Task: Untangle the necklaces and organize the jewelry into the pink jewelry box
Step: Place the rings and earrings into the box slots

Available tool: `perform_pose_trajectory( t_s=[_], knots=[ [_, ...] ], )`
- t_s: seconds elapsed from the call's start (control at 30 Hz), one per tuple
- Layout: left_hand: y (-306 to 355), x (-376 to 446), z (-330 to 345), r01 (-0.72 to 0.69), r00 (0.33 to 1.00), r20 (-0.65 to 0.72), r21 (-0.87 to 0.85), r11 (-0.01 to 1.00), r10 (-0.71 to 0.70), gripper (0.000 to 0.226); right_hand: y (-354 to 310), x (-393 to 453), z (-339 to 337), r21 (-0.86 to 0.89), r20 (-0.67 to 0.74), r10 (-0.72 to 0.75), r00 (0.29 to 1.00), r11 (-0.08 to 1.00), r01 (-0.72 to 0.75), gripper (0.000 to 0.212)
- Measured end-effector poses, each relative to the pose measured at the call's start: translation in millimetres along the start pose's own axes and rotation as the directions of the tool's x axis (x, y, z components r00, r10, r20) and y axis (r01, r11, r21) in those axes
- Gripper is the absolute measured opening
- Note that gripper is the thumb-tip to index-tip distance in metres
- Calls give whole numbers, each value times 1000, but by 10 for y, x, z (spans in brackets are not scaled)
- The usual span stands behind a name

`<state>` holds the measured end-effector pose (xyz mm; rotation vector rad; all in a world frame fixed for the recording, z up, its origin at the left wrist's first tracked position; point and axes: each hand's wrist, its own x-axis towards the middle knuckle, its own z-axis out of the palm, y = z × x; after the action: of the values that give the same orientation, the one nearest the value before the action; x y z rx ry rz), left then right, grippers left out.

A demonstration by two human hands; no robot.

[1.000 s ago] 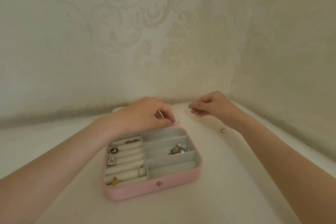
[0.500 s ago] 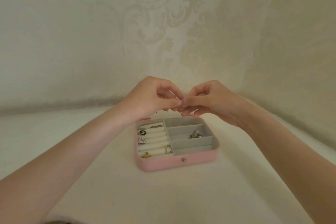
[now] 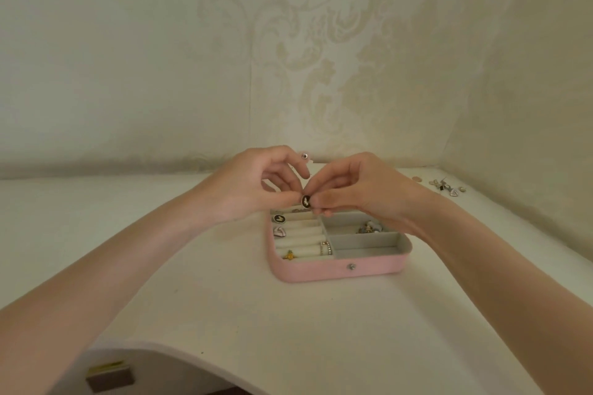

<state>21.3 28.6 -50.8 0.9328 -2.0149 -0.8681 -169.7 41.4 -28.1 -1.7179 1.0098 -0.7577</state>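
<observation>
The pink jewelry box lies open on the white table. Its left side has white ring rolls holding a black round earring, a heart-shaped piece, a yellow piece and a silver ring. A cluster of jewelry sits in a grey right compartment. Just above the box's far edge, my left hand and my right hand meet and pinch a small black round earring between their fingertips.
A pile of loose jewelry lies at the table's far right corner by the wall. The box lid's snap shows behind my left hand. The table's curved front edge is near me, with a drawer handle below it.
My hands came together from apart and rose above the box. A black round earring now shows pinched between both sets of fingertips. The camera has pulled back.
</observation>
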Motion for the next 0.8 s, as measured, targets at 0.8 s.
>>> perform_pose_trajectory(
  t_s=[0.8],
  knots=[
    [-128, -60, -46, 241, 969, -1, 216, 946, -247, 9, -74, 307, 220, -587, 10, 201, 980, 794, -157, 8]
  ],
)
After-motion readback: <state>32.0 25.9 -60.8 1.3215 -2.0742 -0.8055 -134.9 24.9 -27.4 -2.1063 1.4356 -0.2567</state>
